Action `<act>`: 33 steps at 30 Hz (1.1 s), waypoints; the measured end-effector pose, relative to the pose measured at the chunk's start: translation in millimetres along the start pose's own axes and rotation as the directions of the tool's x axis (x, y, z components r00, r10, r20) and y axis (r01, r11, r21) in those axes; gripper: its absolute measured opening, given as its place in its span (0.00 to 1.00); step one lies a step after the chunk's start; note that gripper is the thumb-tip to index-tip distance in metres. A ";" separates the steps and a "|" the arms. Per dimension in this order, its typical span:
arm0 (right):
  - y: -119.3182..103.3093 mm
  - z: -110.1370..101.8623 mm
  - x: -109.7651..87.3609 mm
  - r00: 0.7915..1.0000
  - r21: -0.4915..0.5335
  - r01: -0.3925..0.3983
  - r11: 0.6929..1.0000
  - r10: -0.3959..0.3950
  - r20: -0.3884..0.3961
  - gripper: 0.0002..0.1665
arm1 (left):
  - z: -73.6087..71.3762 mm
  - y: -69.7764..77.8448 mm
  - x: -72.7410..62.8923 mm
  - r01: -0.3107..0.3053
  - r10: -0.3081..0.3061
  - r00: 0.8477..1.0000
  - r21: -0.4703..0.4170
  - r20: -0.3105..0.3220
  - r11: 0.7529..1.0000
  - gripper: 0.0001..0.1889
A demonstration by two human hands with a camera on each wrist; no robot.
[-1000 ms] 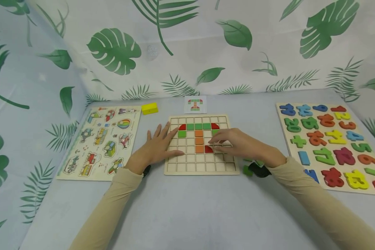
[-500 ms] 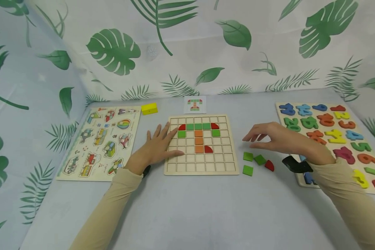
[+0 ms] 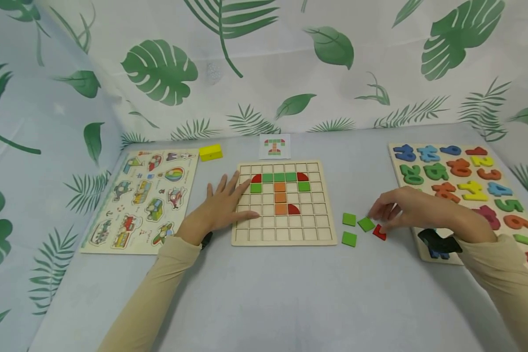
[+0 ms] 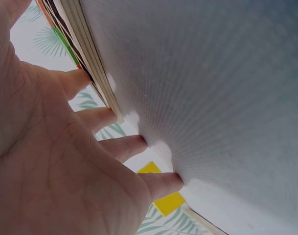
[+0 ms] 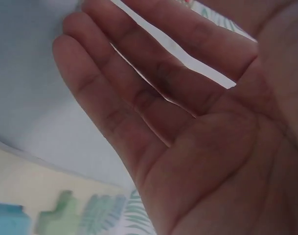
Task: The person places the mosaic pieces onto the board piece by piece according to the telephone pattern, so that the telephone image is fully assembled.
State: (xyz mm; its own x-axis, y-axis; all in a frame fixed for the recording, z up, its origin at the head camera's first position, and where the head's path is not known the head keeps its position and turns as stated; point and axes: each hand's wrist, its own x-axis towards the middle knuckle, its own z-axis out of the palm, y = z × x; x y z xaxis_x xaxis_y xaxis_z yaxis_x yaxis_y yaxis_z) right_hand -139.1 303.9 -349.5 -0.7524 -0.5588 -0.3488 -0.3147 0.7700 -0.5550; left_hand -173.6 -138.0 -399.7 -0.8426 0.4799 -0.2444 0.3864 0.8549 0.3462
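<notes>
In the head view a wooden grid board (image 3: 255, 236) holds green and orange square tiles and red quarter-round tiles in a T-like pattern. My left hand (image 3: 217, 205) lies spread across its left edge; the left wrist view shows fingertips on the board's edge and on the table. To the right, my right hand (image 3: 411, 210) reaches down over loose tiles, its thumb touching a red quarter-round tile (image 3: 380, 232) and its other fingertips beside a green tile (image 3: 366, 224). The right wrist view shows the fingers gently bent, the tile out of sight.
Two more green tiles (image 3: 349, 239) lie left of the right hand. A pattern card (image 3: 275, 147) lies behind the board. The yellow block (image 3: 210, 152) sits near a picture puzzle (image 3: 180, 193) at left. A number puzzle (image 3: 415, 195) lies at right, partly under the right forearm.
My right hand has left the red quarter-round tile on the board, moved right, and come down at the loose red tile. The left hand stays where it was.
</notes>
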 end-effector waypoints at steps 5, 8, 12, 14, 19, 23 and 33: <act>1.7 6.9 2.2 1.000 0.039 0.019 0.999 -0.018 -0.013 0.19 | -0.8 -0.7 -0.1 0.002 -0.002 1.000 0.003 -0.001 1.000 0.51; 2.3 8.9 3.5 1.000 0.038 0.016 0.999 -0.015 -0.020 0.20 | -1.3 -0.8 0.1 0.001 -0.001 1.000 0.001 -0.002 1.000 0.51; 2.5 10.2 5.3 1.000 0.033 0.010 0.999 -0.009 -0.018 0.20 | -1.5 -0.9 0.7 0.003 -0.003 1.000 -0.001 -0.001 1.000 0.51; 1.9 10.1 6.2 1.000 0.032 0.010 0.999 -0.009 -0.015 0.20 | -1.6 -1.0 0.7 0.003 -0.003 1.000 -0.002 -0.002 1.000 0.51; 1.4 9.0 7.6 1.000 0.026 0.008 1.000 -0.008 -0.016 0.19 | -1.3 -1.2 1.0 0.003 -0.003 1.000 0.003 0.002 1.000 0.51; 2.7 8.2 9.2 0.999 0.007 0.008 1.000 -0.008 -0.044 0.20 | -0.4 -1.2 1.1 0.004 -0.004 1.000 0.009 0.005 1.000 0.51; 3.1 6.4 10.2 0.996 -0.048 -0.003 0.999 -0.002 -0.094 0.18 | 2.9 -0.7 2.1 0.007 -0.007 1.000 0.013 -0.002 1.000 0.51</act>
State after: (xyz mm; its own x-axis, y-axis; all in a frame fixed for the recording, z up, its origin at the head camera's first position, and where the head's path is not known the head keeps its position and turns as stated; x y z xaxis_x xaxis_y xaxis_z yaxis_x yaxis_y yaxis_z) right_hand -144.0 298.6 -359.6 -0.8028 -0.5289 -0.2753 -0.3399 0.7852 -0.5176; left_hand -174.5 -137.0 -403.1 -0.8461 0.4735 -0.2446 0.3855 0.8607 0.3326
